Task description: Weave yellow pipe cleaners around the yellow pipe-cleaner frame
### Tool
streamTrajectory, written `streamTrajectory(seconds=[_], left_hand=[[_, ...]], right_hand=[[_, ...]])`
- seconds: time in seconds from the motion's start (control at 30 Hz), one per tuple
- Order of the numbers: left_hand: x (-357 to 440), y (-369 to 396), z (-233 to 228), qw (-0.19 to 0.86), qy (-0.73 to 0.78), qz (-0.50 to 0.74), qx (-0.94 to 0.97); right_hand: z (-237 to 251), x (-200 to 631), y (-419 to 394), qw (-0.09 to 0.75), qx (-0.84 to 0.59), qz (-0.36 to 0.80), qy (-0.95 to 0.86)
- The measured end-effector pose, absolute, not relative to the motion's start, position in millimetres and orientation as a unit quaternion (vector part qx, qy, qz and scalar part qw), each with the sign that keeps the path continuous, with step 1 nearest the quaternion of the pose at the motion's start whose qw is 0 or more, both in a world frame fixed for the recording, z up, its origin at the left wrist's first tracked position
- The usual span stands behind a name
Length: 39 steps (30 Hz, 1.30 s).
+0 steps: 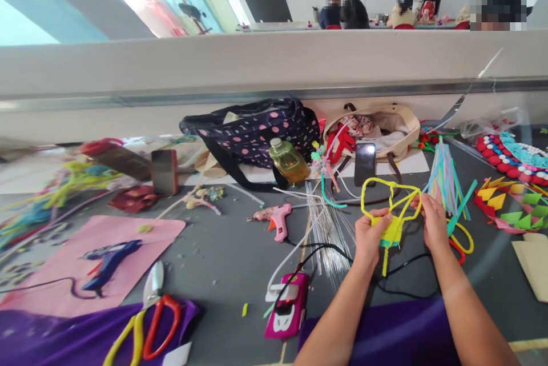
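Observation:
Between my two hands is a yellow pipe-cleaner frame (397, 218), with open loops on top, a small teal patch low down and a short stem hanging below. My left hand (371, 234) is closed on its lower left part, thumb in front. At its upper right side, the fingers of my right hand (433, 220) pinch the yellow edge. A bundle of clear thin sticks (327, 234) lies left of my left hand. Just beyond my right hand stands a bunch of pastel pipe cleaners (447, 175). Yellow-and-red scissor handles (463, 239) show partly behind my right wrist.
A pink glue gun (278, 220), a magenta power strip (291, 309) and a black cord lie to the left. Further left are a blue glue gun (112, 263) and large scissors (149, 320). Bags, a bottle (289, 160) and a phone (365, 164) line the back. People sit beyond the partition.

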<state>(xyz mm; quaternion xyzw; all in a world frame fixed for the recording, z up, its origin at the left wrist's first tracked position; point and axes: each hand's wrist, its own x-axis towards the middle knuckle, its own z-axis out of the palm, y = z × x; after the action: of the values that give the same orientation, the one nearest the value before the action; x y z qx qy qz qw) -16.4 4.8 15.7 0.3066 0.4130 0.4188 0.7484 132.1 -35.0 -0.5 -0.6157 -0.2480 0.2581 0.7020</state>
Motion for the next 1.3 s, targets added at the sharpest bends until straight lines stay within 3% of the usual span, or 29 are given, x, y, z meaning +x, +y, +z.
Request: streamTrajectory(seconds=[0.77, 0.9, 1.03, 1.17, 1.3], left_hand=[[-12, 1, 11, 0.758, 0.414, 0.382, 0.327], [-11, 2, 9, 0.755, 0.412, 0.407, 0.307], [-11, 4, 9, 0.747, 0.413, 0.431, 0.293], [-11, 4, 9, 0.748, 0.407, 0.448, 0.272], [-13, 5, 10, 0.777, 0.378, 0.442, 0.241]], right_hand=[[-3, 143, -37, 0.690, -0.618, 0.250, -0.281], [0, 135, -39, 0.687, -0.650, 0.116, -0.305], [7, 122, -46, 0.622, -0.672, -0.029, -0.400], [8, 114, -48, 0.603, -0.664, 0.007, -0.443], [-1, 120, -42, 0.709, -0.639, 0.104, -0.280]])
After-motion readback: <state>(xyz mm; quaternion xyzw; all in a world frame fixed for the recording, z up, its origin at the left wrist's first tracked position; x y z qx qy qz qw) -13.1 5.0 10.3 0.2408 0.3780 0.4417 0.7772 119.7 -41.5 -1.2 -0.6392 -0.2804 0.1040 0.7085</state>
